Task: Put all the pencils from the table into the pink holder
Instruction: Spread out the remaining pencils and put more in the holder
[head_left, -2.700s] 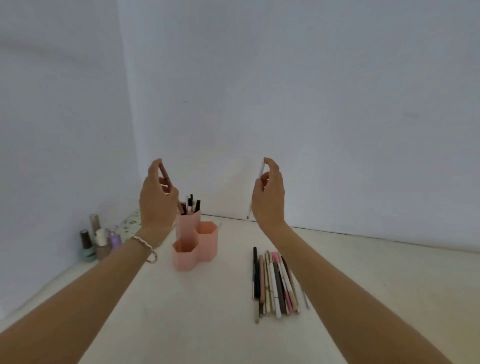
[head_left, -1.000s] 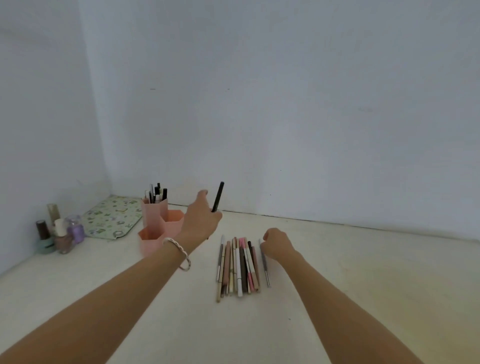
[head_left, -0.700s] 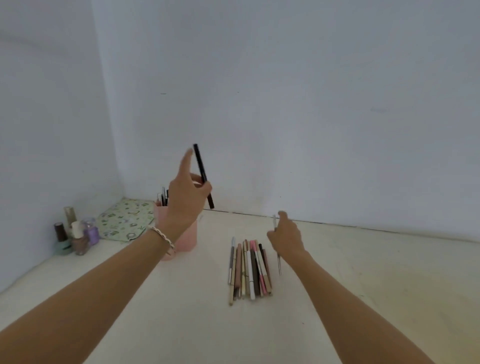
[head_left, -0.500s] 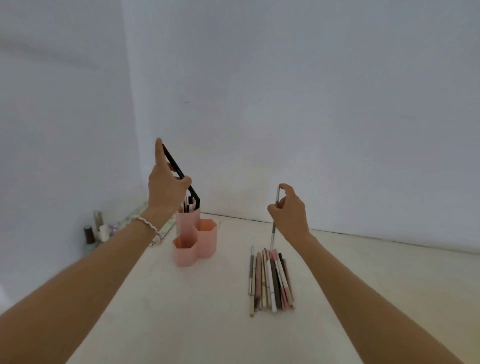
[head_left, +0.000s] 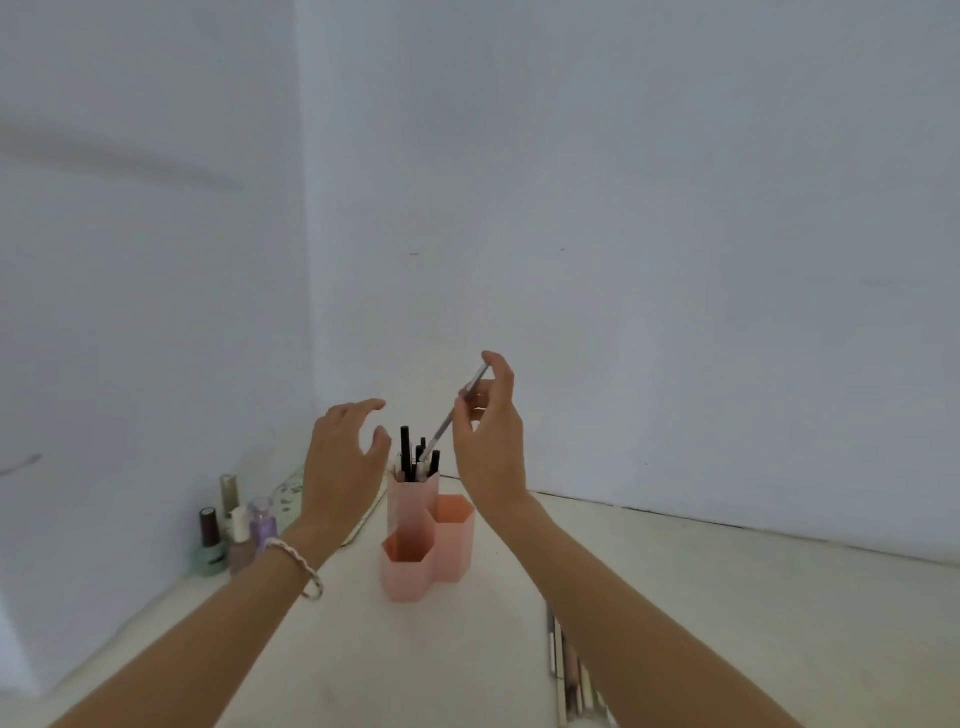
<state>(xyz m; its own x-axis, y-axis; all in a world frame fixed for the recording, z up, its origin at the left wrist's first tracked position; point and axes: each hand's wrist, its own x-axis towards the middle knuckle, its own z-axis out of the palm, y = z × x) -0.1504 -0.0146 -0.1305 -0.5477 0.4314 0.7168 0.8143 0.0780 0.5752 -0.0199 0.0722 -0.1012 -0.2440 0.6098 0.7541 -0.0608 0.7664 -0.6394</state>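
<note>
Right hand (head_left: 488, 441) pinches a slim grey pencil (head_left: 453, 415), tip over the tall cell of the pink hexagonal plastic holder (head_left: 427, 540). Left hand (head_left: 343, 462) beside it — fingers loose, holding nothing.

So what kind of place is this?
Probably a desk or dressing-table corner at home, though I can't be sure: nail polish bottles stand at the edge of a pale table, and a pink holder keeps pencils.

Surface spec: pink holder (head_left: 415, 582) is smooth matt plastic. The table (head_left: 363, 649) has a smooth, matt, off-white surf. The wall (head_left: 623, 208) is matt paint. The nail polish bottles (head_left: 228, 540) are glossy, glass-like. The bracelet (head_left: 298, 564) is white braided cord. The grey pencil (head_left: 447, 426) has a smooth barrel w/ slight sheen.
</note>
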